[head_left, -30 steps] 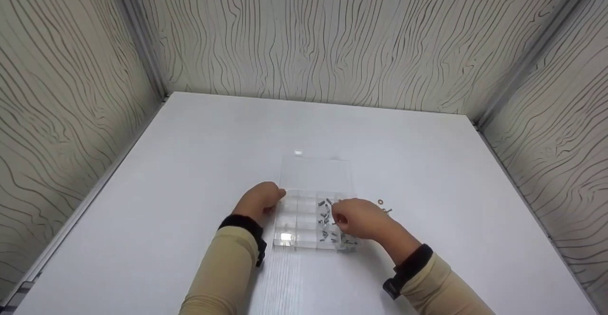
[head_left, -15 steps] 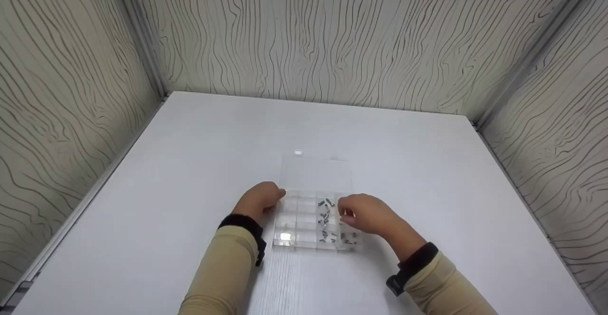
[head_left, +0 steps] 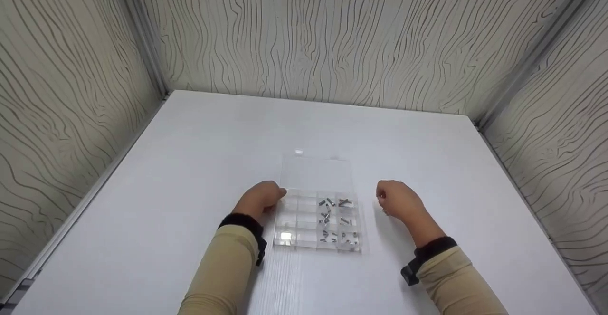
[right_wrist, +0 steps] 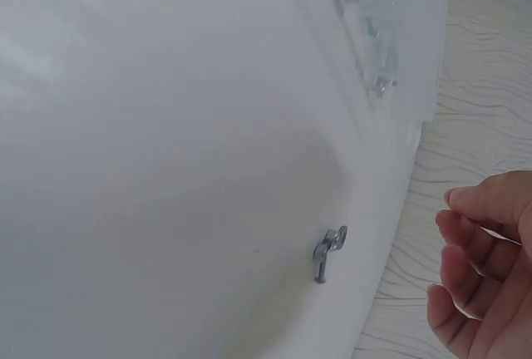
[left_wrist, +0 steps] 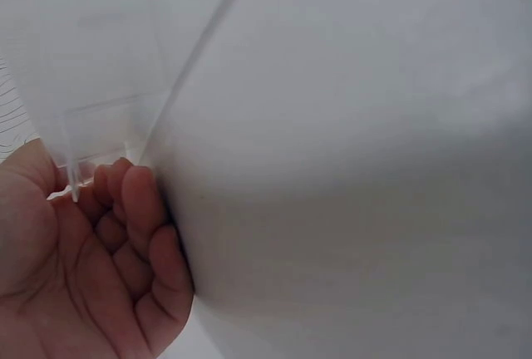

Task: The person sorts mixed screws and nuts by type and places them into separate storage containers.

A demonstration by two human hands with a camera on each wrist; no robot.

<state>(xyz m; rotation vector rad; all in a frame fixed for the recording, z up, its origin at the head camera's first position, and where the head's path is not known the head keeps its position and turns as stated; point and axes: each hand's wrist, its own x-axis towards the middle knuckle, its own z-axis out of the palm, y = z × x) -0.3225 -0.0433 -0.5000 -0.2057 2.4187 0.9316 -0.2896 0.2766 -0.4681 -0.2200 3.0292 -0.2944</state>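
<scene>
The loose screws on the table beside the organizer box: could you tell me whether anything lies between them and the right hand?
Nothing visible does: bare table separates the right hand from the screws.

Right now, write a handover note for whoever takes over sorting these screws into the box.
Left hand: fingers curled against the left edge of the clear compartment box, steadying it.
Right hand: on the table right of the box, fingers loosely curled, nothing visibly in its grip.
Box: lid open and lying flat behind it. Screws sit in the right-hand compartments; the left ones look empty.
Left to do: a loose screw with washer lies on the table by the right hand, outside the box.
</scene>
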